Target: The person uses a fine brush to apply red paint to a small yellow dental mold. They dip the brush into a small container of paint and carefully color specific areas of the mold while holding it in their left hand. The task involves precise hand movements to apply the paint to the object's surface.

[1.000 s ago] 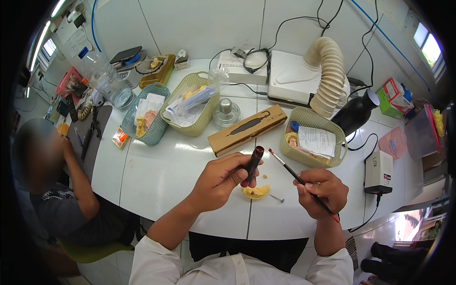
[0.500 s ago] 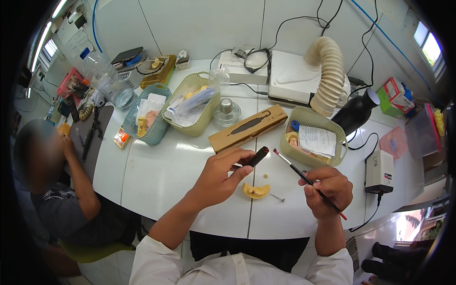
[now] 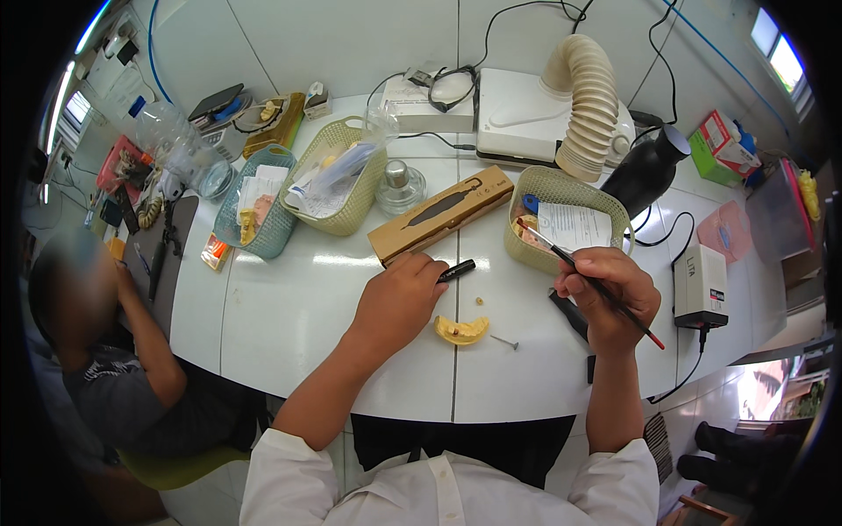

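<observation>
My left hand rests low over the white table, its fingers closed round a small black cylinder that points to the right. A thin black brush with a red rear end is pinched in my right hand; its tip is up by the right basket. Between my hands lies a yellow dental cast, curved like an arch, with a dark reddish spot on it. Just above it is a tiny yellow piece. A small metal pin lies to the cast's right. Partly hidden by my right hand is a black handpiece.
A cardboard box and a glass burner stand beyond my hands. Baskets of casts and papers flank them, the right basket nearest. A white hose arches behind. A grey control box sits right. Another person sits left.
My left hand has lowered and turned knuckles-up, with the black cylinder now nearer the table. My right hand has risen slightly, its brush tip moving away from the cylinder. The handpiece has come into view.
</observation>
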The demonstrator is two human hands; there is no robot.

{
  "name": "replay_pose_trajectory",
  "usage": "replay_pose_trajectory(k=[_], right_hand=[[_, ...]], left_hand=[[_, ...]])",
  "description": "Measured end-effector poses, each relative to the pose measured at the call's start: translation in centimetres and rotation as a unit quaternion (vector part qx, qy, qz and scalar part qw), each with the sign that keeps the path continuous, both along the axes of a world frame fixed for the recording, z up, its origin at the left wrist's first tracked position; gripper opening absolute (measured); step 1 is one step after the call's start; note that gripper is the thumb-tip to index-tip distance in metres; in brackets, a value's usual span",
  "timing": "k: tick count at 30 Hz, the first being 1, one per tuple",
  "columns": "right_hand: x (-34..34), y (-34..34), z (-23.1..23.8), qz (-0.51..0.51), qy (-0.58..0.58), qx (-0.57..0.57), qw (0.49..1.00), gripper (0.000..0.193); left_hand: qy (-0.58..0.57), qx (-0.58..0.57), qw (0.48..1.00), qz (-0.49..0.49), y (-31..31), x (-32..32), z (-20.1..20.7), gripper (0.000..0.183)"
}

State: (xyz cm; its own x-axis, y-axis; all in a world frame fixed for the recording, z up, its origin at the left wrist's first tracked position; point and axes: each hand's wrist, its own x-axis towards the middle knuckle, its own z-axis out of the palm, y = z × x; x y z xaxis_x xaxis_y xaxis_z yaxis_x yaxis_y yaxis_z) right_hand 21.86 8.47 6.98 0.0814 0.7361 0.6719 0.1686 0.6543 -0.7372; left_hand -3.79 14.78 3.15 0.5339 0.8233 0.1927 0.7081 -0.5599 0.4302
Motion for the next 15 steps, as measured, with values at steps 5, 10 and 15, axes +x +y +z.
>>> replay_pose_trajectory(k=[5,10,15], right_hand=[[-0.6,0.0,-0.1,0.048,0.076,-0.015,0.996,0.018],[-1.0,0.4,-0.6,0.076,0.068,-0.007,0.995,0.017],[-2.4,0.1,-0.6,0.102,0.099,-0.031,0.989,0.014]], left_hand=[[-0.009,-0.106,0.991,-0.075,-0.8,-0.9,4.0,0.033],[0.072,-0.101,0.98,-0.152,-1.7,-1.1,3.4,0.043],[0.019,-0.14,0.977,-0.158,-1.5,-0.7,2.6,0.037]])
